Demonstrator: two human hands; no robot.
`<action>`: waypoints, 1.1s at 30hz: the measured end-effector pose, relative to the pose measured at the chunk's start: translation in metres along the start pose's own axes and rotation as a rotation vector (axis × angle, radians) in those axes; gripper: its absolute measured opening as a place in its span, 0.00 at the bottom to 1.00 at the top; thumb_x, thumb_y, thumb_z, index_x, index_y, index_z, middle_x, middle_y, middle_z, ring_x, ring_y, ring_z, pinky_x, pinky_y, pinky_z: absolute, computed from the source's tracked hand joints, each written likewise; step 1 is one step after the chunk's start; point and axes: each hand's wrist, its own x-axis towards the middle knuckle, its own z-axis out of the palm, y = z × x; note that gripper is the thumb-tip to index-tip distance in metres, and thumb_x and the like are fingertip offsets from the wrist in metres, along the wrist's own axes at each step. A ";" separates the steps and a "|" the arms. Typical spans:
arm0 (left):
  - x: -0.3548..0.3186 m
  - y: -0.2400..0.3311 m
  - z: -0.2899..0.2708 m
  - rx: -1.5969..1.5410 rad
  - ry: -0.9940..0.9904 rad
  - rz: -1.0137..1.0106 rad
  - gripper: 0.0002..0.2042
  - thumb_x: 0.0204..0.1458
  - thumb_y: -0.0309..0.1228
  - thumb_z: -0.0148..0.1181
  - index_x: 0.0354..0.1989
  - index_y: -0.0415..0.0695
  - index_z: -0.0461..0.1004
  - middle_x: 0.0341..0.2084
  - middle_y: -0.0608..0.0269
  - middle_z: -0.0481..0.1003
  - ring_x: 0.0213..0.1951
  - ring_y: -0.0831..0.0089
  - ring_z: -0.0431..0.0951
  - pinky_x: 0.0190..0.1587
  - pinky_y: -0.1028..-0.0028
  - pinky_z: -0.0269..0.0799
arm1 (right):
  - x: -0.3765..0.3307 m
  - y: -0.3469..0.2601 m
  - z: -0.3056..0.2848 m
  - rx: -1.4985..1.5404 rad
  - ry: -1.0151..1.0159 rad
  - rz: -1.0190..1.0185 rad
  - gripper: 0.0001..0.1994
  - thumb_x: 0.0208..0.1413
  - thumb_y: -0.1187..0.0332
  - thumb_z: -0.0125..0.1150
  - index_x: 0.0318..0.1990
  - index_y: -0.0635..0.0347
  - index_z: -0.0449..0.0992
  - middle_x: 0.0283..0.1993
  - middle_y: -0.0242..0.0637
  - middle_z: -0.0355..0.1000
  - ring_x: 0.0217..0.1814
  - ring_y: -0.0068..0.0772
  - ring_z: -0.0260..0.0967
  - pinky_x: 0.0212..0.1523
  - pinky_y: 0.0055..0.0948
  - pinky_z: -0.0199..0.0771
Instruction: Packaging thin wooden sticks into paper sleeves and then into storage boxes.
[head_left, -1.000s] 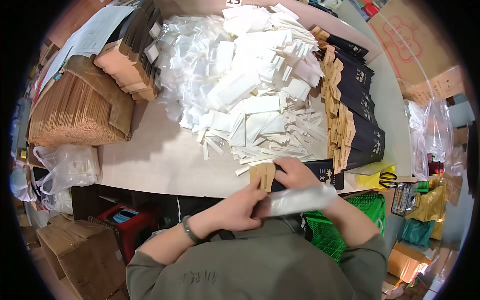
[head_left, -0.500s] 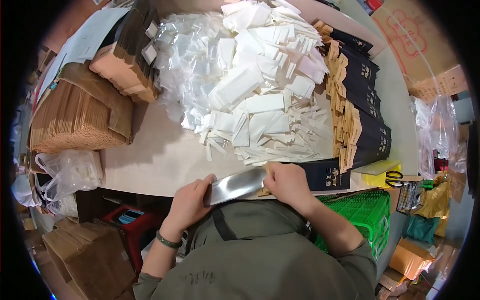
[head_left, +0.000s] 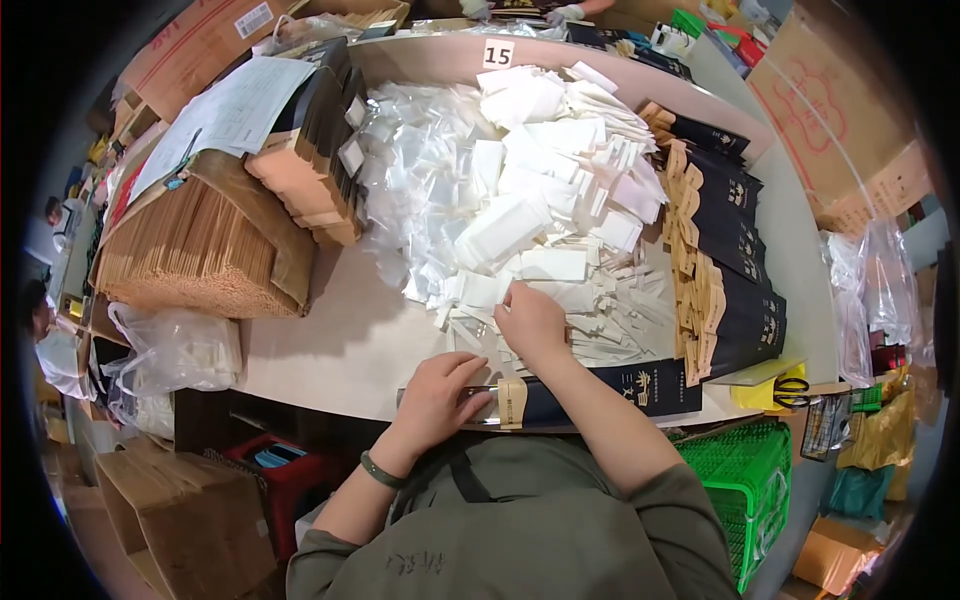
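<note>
My left hand (head_left: 440, 398) is at the table's front edge, its fingers curled over a shiny silver packet (head_left: 486, 390) that is mostly hidden by the hand. Right beside it lies a navy paper sleeve (head_left: 640, 388) with a tan end (head_left: 512, 402), part of it under my right forearm. My right hand (head_left: 532, 325) reaches over the near side of a heap of flat white paper packets (head_left: 555, 265). Its thumb and forefinger are pinched together at one of these white packets.
Clear plastic sachets (head_left: 415, 170) lie left of the white heap. Several navy sleeves with tan ends (head_left: 735, 310) overlap at the right. Bundled brown cardboard pieces (head_left: 190, 250) stand at the left. Scissors (head_left: 793, 391) lie on a yellow holder, above a green crate (head_left: 745, 480).
My right hand has left the silver packet and moved forward to the white packets. My left hand has come down with the silver packet beside the sleeve. The view has tilted farther up the table.
</note>
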 end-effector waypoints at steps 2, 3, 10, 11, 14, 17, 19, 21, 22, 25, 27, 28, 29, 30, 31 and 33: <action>-0.009 -0.009 0.001 -0.014 0.037 -0.047 0.21 0.48 0.31 0.69 0.51 0.42 0.75 0.46 0.53 0.75 0.47 0.54 0.75 0.51 0.63 0.72 | -0.002 -0.001 0.000 0.047 -0.015 0.010 0.21 0.53 0.50 0.64 0.32 0.64 0.76 0.28 0.49 0.76 0.36 0.52 0.76 0.37 0.48 0.74; -0.013 -0.016 0.001 -0.060 0.083 -0.098 0.18 0.49 0.31 0.67 0.50 0.42 0.75 0.44 0.54 0.76 0.45 0.54 0.76 0.47 0.63 0.73 | -0.001 0.001 -0.002 0.138 -0.052 0.087 0.20 0.53 0.51 0.64 0.34 0.64 0.76 0.29 0.49 0.76 0.36 0.52 0.76 0.38 0.48 0.74; -0.011 -0.017 0.023 -0.109 0.139 -0.209 0.11 0.53 0.27 0.62 0.45 0.41 0.77 0.37 0.54 0.76 0.37 0.57 0.79 0.39 0.65 0.75 | 0.000 -0.016 -0.001 -0.062 -0.032 0.186 0.15 0.54 0.55 0.62 0.33 0.60 0.77 0.32 0.46 0.77 0.37 0.52 0.76 0.39 0.46 0.74; -0.008 -0.014 0.026 -0.106 0.132 -0.192 0.11 0.52 0.25 0.61 0.45 0.41 0.76 0.37 0.53 0.76 0.38 0.58 0.79 0.39 0.66 0.75 | 0.002 -0.014 0.003 -0.065 -0.027 0.189 0.15 0.54 0.55 0.62 0.33 0.60 0.77 0.32 0.46 0.77 0.37 0.52 0.76 0.39 0.46 0.74; 0.000 -0.011 0.027 -0.145 0.214 -0.140 0.12 0.53 0.26 0.61 0.46 0.41 0.76 0.38 0.53 0.76 0.40 0.57 0.78 0.42 0.66 0.75 | 0.003 -0.014 0.006 0.057 -0.036 0.203 0.13 0.53 0.58 0.64 0.33 0.60 0.77 0.32 0.45 0.77 0.35 0.49 0.75 0.37 0.43 0.74; -0.004 -0.022 0.019 -0.244 0.335 -0.176 0.13 0.53 0.28 0.63 0.47 0.40 0.76 0.40 0.54 0.77 0.42 0.59 0.78 0.46 0.66 0.73 | -0.007 -0.015 -0.010 0.305 -0.069 0.147 0.08 0.51 0.65 0.64 0.32 0.61 0.75 0.30 0.40 0.76 0.30 0.41 0.74 0.33 0.35 0.74; -0.006 -0.027 0.014 -0.362 0.381 -0.262 0.14 0.53 0.29 0.64 0.47 0.40 0.76 0.41 0.56 0.77 0.43 0.60 0.78 0.48 0.66 0.72 | -0.026 -0.018 -0.028 0.519 -0.069 -0.229 0.05 0.49 0.72 0.64 0.30 0.62 0.73 0.26 0.34 0.72 0.27 0.27 0.70 0.30 0.26 0.71; 0.001 -0.026 0.003 -0.664 0.516 -0.274 0.16 0.52 0.29 0.65 0.49 0.39 0.76 0.43 0.61 0.78 0.45 0.65 0.77 0.49 0.67 0.72 | -0.040 -0.030 -0.057 0.534 -0.328 -0.135 0.05 0.49 0.75 0.62 0.30 0.62 0.72 0.25 0.31 0.69 0.27 0.19 0.66 0.30 0.22 0.69; 0.004 -0.025 -0.001 -0.852 0.462 -0.252 0.16 0.53 0.29 0.67 0.49 0.38 0.76 0.42 0.65 0.77 0.43 0.73 0.76 0.46 0.71 0.72 | -0.045 -0.033 -0.063 0.555 -0.481 -0.171 0.05 0.49 0.75 0.62 0.30 0.62 0.72 0.26 0.30 0.69 0.28 0.18 0.65 0.31 0.22 0.69; -0.004 -0.027 -0.014 -1.015 -0.068 -0.426 0.14 0.53 0.30 0.68 0.46 0.38 0.77 0.36 0.70 0.76 0.36 0.82 0.73 0.40 0.78 0.70 | -0.056 -0.041 -0.066 0.525 -0.680 -0.271 0.04 0.50 0.75 0.61 0.33 0.63 0.72 0.27 0.32 0.69 0.30 0.19 0.66 0.33 0.23 0.70; -0.012 -0.032 -0.006 -0.972 -0.064 -0.467 0.12 0.54 0.31 0.69 0.42 0.39 0.77 0.32 0.74 0.74 0.33 0.87 0.70 0.36 0.83 0.68 | -0.062 -0.044 -0.062 0.516 -0.545 -0.304 0.07 0.51 0.76 0.60 0.38 0.63 0.73 0.30 0.36 0.71 0.31 0.26 0.69 0.36 0.26 0.72; -0.014 -0.031 -0.006 -0.994 -0.058 -0.535 0.11 0.54 0.30 0.69 0.40 0.39 0.76 0.30 0.74 0.74 0.31 0.88 0.70 0.34 0.84 0.66 | -0.063 -0.039 -0.059 0.480 -0.511 -0.374 0.10 0.51 0.76 0.60 0.42 0.63 0.73 0.36 0.40 0.72 0.35 0.31 0.71 0.39 0.28 0.73; -0.015 -0.030 -0.005 -1.015 -0.052 -0.602 0.09 0.54 0.30 0.68 0.38 0.39 0.76 0.29 0.75 0.74 0.30 0.88 0.69 0.33 0.85 0.65 | -0.065 -0.037 -0.057 0.484 -0.507 -0.373 0.10 0.51 0.76 0.60 0.42 0.63 0.73 0.36 0.40 0.72 0.35 0.31 0.71 0.39 0.28 0.73; -0.015 -0.026 -0.002 -1.010 -0.057 -0.600 0.09 0.54 0.30 0.68 0.38 0.39 0.76 0.29 0.75 0.74 0.30 0.88 0.69 0.33 0.85 0.65 | -0.067 -0.035 -0.056 0.471 -0.446 -0.414 0.10 0.51 0.75 0.60 0.42 0.62 0.73 0.38 0.40 0.72 0.36 0.31 0.71 0.40 0.29 0.73; -0.015 -0.020 0.002 -1.081 0.021 -0.565 0.09 0.54 0.29 0.68 0.37 0.39 0.76 0.27 0.75 0.74 0.30 0.87 0.69 0.32 0.84 0.65 | -0.070 -0.033 -0.055 0.457 -0.382 -0.452 0.11 0.51 0.75 0.60 0.43 0.62 0.74 0.40 0.40 0.72 0.37 0.32 0.71 0.40 0.30 0.73; -0.019 -0.012 0.009 -1.148 0.085 -0.521 0.08 0.55 0.28 0.67 0.36 0.38 0.75 0.26 0.75 0.74 0.29 0.87 0.69 0.31 0.83 0.65 | -0.077 -0.031 -0.047 0.510 -0.382 -0.417 0.11 0.51 0.74 0.61 0.44 0.61 0.74 0.41 0.40 0.72 0.38 0.33 0.72 0.41 0.31 0.74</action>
